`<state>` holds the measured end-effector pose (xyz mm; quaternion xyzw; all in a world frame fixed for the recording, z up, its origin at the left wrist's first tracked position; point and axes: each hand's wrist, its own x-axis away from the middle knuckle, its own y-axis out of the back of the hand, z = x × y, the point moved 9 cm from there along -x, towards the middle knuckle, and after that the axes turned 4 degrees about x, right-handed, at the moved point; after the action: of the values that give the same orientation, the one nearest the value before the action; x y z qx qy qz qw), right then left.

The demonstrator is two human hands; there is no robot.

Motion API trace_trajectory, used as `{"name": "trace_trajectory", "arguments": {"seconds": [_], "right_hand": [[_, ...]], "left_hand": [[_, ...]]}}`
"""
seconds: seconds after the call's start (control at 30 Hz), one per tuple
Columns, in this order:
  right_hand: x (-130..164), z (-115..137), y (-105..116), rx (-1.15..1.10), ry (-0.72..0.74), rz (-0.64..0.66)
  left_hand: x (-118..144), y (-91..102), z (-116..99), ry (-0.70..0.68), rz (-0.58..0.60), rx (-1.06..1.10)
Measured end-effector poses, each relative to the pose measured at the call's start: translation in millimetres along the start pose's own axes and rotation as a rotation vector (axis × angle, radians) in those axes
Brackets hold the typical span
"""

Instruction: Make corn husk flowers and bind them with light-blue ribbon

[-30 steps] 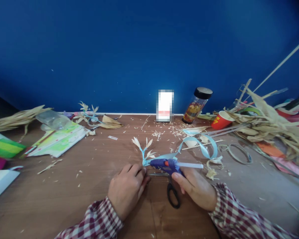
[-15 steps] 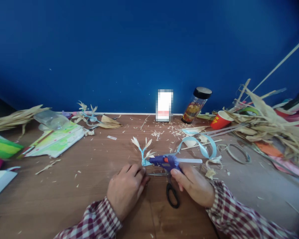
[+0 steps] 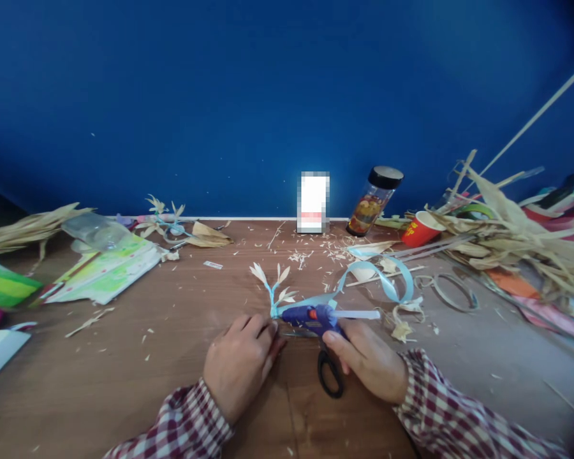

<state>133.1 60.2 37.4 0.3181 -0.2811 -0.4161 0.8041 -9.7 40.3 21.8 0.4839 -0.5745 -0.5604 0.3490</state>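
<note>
My right hand (image 3: 368,360) grips a small blue glue gun (image 3: 313,315) with a clear glue stick jutting out to the right. Its nozzle points left at the base of a little stem (image 3: 273,292) wrapped in light blue ribbon and tipped with dried husk petals. My left hand (image 3: 242,363) pinches the lower end of that stem against the wooden table (image 3: 182,357). A loose light blue ribbon (image 3: 387,284) curls away from the stem to the right. Black-handled scissors (image 3: 329,376) lie on the table under my right hand.
A black-lidded jar (image 3: 375,201) and a red paper cup (image 3: 421,229) stand at the back right beside a heap of dried husks (image 3: 511,236). Coloured papers (image 3: 108,271) and more husks lie at the left. A finished stem (image 3: 169,223) rests at the back left. Husk scraps litter the table.
The glue gun and my right hand have edged a little to the left, closer to the stem. My left hand has stayed on the stem's end.
</note>
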Motion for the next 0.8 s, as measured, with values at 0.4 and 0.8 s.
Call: {"name": "trace_trajectory", "arguments": {"seconds": [0.4,0.8], "right_hand": [[53.8,-73.8,68.4,0.339,-0.069,-0.484],[123.4,-198.0,131.6,0.822,-0.413,-0.708]], "left_hand": [[-0.5,1.3,1.7,-0.035,-0.045,-0.059],[-1.4,-1.8,1.7,-0.068,-0.069,-0.041]]}}
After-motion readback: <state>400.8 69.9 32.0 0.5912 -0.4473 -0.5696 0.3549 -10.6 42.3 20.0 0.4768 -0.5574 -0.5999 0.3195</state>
